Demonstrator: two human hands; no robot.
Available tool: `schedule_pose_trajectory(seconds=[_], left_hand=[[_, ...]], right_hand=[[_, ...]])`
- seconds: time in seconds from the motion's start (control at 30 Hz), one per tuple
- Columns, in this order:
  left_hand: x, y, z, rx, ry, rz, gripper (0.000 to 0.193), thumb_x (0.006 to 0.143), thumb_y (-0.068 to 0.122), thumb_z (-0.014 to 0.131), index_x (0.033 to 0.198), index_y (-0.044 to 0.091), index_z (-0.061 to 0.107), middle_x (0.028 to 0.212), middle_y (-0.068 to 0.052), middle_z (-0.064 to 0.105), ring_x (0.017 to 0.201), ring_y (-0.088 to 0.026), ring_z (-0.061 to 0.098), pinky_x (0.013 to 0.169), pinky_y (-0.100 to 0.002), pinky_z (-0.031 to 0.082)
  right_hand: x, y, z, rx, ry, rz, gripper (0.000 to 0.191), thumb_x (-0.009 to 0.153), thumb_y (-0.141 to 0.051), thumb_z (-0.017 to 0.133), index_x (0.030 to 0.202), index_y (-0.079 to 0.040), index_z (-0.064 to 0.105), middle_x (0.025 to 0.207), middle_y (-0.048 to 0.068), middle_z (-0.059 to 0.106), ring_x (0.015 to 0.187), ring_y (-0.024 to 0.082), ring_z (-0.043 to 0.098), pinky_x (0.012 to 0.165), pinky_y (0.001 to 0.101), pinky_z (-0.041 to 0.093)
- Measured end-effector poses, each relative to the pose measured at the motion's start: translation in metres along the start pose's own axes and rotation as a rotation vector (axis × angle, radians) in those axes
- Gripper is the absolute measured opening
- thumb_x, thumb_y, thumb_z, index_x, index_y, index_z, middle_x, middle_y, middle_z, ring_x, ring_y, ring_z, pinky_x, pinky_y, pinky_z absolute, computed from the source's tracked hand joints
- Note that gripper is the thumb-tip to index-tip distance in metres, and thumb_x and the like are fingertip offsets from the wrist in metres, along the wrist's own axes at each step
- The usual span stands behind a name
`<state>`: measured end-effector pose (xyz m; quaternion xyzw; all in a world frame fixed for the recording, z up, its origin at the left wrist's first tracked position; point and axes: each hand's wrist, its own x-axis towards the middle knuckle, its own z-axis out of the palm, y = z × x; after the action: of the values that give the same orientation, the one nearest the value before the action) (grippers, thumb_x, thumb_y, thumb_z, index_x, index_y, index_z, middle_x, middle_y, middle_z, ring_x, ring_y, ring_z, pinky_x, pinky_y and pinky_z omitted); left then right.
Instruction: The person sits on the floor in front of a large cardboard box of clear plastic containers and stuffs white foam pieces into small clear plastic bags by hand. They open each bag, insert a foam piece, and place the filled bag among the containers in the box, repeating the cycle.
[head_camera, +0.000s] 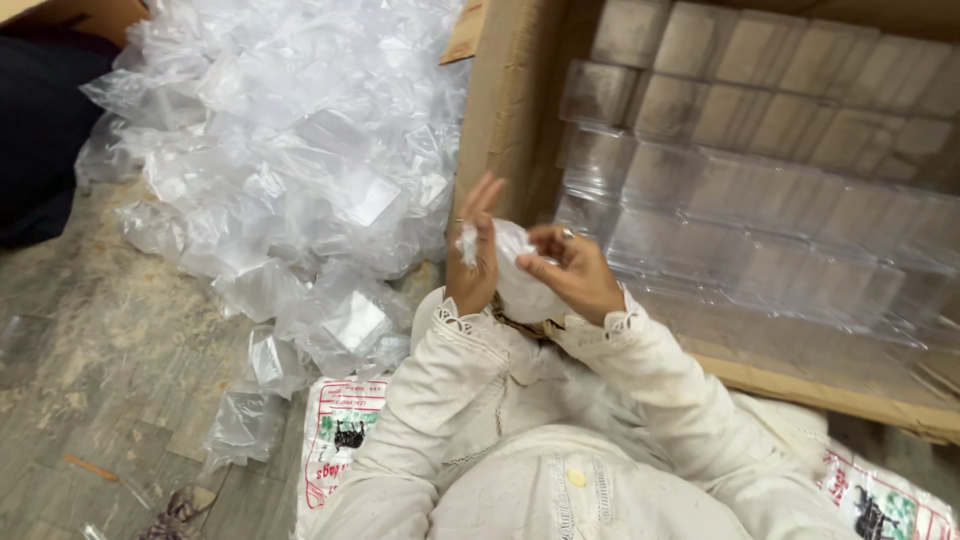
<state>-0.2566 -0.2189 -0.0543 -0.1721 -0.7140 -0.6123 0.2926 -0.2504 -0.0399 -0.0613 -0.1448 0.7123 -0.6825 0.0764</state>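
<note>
My left hand (473, 255) and my right hand (572, 268) are raised together in front of me, both gripping one small clear plastic bag (522, 282) with something clear inside. The left fingers pinch the bag's crumpled top. The right fingers curl over its right side. What is inside the bag is too blurred to tell. Both arms wear cream embroidered sleeves.
A big heap of clear plastic bags (290, 150) lies on the worn wooden floor (90, 340) to the left. An open cardboard box (510, 110) on the right holds rows of clear plastic boxes (760, 200). A printed woven sack (335, 440) lies under me.
</note>
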Motion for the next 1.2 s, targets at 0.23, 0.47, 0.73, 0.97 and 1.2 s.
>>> schedule_pose_trajectory(seconds=[0.23, 0.47, 0.73, 0.97, 1.2], left_hand=[[-0.032, 0.021, 0.052, -0.094, -0.014, -0.35, 0.049, 0.112, 0.039, 0.045, 0.109, 0.0, 0.073, 0.099, -0.008, 0.074, 0.091, -0.015, 0.066, 0.083, -0.029, 0.053], [-0.044, 0.041, 0.085, -0.291, -0.309, -0.412, 0.037, 0.093, 0.03, 0.074, 0.115, 0.001, 0.07, 0.1, -0.004, 0.071, 0.09, -0.012, 0.064, 0.078, -0.027, 0.051], [-0.057, 0.042, 0.109, -0.494, -0.363, -0.307, 0.035, 0.101, 0.023, 0.079, 0.08, 0.002, 0.06, 0.11, 0.001, 0.062, 0.099, -0.008, 0.057, 0.083, -0.024, 0.048], [-0.074, 0.031, 0.136, -0.391, -0.187, -0.619, 0.018, 0.09, 0.022, 0.078, 0.086, 0.009, 0.066, 0.08, 0.005, 0.065, 0.073, -0.005, 0.056, 0.065, -0.023, 0.047], [-0.102, -0.002, 0.154, -0.365, -0.407, -0.6, 0.023, 0.101, 0.028, 0.07, 0.092, 0.007, 0.071, 0.082, 0.004, 0.067, 0.075, -0.006, 0.057, 0.066, -0.023, 0.047]], right_hand=[[-0.067, 0.0, -0.034, 0.102, 0.19, -0.121, 0.043, 0.09, -0.013, 0.078, 0.124, -0.001, 0.056, 0.119, 0.005, 0.065, 0.111, 0.012, 0.063, 0.098, 0.0279, 0.053], [-0.089, 0.0, -0.079, 0.224, 0.399, -0.092, 0.019, 0.098, -0.011, 0.072, 0.109, 0.005, 0.071, 0.096, 0.003, 0.073, 0.087, 0.01, 0.066, 0.078, 0.0239, 0.055], [-0.1, 0.026, -0.09, 0.229, 0.444, -0.149, 0.018, 0.107, -0.019, 0.063, 0.097, -0.004, 0.066, 0.086, -0.007, 0.06, 0.077, 0.002, 0.049, 0.068, 0.0195, 0.042], [-0.109, 0.021, -0.088, 0.147, 0.423, -0.276, 0.023, 0.107, -0.024, 0.061, 0.092, -0.007, 0.061, 0.087, -0.007, 0.053, 0.075, 0.004, 0.045, 0.067, 0.0211, 0.04], [-0.111, 0.039, -0.107, 0.846, 0.418, 0.2, 0.024, 0.102, -0.032, 0.059, 0.09, -0.012, 0.063, 0.077, -0.003, 0.064, 0.06, 0.005, 0.054, 0.055, 0.0229, 0.046]])
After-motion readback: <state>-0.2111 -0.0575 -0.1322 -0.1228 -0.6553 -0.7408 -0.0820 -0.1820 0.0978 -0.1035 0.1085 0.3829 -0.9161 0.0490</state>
